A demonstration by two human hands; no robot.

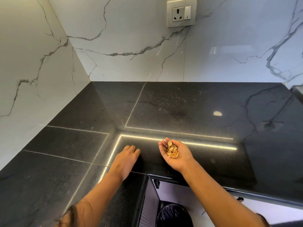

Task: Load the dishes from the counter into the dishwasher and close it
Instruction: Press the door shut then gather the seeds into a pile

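Right hand point(176, 154) palm-up, cupped loose, carrying pistachio shells point(172, 150). Left hand point(127, 158) knuckles-up on bench point(180, 104), fingers point(133, 148) curled under, grip unclear. No dishes, dishwasher in view. Advice: keep cup level, tip shells into lined bin point(173, 213) below bench edge.

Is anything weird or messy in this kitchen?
Yes. The right hand, cupped palm up over the black counter, carries a little heap of pistachio shells, not a dish. No dishes are in view. Nothing looks spilled or broken; the left hand touches the counter beside it.
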